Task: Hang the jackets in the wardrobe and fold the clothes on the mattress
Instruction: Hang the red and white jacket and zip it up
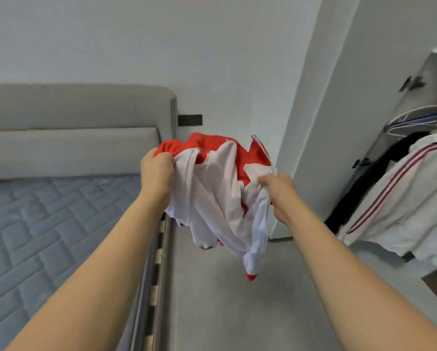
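A red and white jacket hangs bunched in the air between my hands, above the floor strip beside the bed. My left hand grips its upper left part, where red cloth shows. My right hand grips its right side, fingers curled into the white cloth. A white sleeve with a red cuff dangles below. The blue quilted mattress lies at the left. At the right stands the open wardrobe, where a white jacket with red stripes hangs.
A grey padded headboard rises behind the mattress. The grey bed frame edge runs along the narrow grey floor. Something black hangs beside the striped jacket. Hangers show in the wardrobe. A white wall stands ahead.
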